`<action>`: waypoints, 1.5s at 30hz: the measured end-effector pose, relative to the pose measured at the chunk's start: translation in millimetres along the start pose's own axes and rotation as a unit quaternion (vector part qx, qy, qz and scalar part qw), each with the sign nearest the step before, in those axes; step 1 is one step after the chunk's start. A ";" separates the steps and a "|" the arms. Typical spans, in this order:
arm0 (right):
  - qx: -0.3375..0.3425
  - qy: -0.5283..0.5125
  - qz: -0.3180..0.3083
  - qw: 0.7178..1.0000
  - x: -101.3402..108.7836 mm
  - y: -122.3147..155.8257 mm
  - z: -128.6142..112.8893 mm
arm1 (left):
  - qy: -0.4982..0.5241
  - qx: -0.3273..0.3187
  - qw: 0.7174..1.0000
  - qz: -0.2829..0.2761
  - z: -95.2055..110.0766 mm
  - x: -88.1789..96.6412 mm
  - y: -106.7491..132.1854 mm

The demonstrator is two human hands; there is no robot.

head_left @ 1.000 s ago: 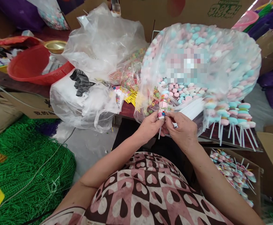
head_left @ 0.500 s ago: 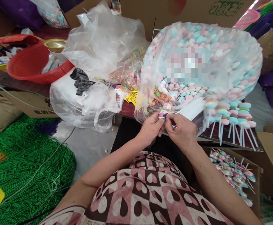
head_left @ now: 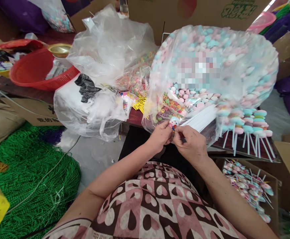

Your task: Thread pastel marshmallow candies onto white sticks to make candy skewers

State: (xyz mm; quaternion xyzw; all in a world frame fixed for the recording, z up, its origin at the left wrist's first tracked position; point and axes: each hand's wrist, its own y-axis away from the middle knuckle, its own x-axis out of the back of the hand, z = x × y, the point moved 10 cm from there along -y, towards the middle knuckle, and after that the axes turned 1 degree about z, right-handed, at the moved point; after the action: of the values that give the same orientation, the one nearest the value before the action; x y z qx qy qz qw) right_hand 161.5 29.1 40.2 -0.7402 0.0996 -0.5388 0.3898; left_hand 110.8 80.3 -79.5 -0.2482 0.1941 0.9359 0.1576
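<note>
1. A heap of green beaded strings (head_left: 23, 166) lies at the near left, below the desk (head_left: 23, 89).
2. A red basket (head_left: 35, 71) stands on the far left of the desk, with crumpled clear plastic bags (head_left: 107, 56) just to its right.
3. The left hand (head_left: 161, 136) is curled, its fingertips pinched on a small colourful candy piece (head_left: 173, 123) at the desk's near edge, in the middle.
4. The right hand (head_left: 191, 144) meets it from the right, with thumb and forefinger closed tight on the lower end of the same piece.
5. Just beyond the hands lies a big clear bag of pastel candies (head_left: 217, 63), with white sticks (head_left: 201, 119) at its near side.
6. Finished lollipops (head_left: 253, 121) line the desk's right edge.
7. More fill a cardboard box (head_left: 271, 179) below.
</note>
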 end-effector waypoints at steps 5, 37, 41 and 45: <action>-0.023 -0.035 0.005 0.999 -5.0 5.0 -1.2 | 0.041 -0.035 0.999 -0.010 1.7 -0.6 -7.0; -0.496 -0.609 -0.082 0.614 -81.9 64.0 27.0 | -0.700 -0.275 0.656 0.067 74.8 -7.9 13.5; -0.493 -0.594 -0.065 0.632 -78.4 65.0 32.3 | -0.726 -0.239 0.640 0.071 71.4 -6.0 13.5; -0.471 -0.500 -0.050 0.725 -66.8 57.9 44.8 | -0.737 -0.242 0.629 0.052 68.1 -13.4 16.3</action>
State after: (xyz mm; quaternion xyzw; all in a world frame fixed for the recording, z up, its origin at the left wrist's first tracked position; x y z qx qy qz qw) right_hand 189.8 48.9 -52.7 -0.9946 0.0936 0.0067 -0.0432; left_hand 88.1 93.5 -13.2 0.5060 -0.2074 0.8265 0.1333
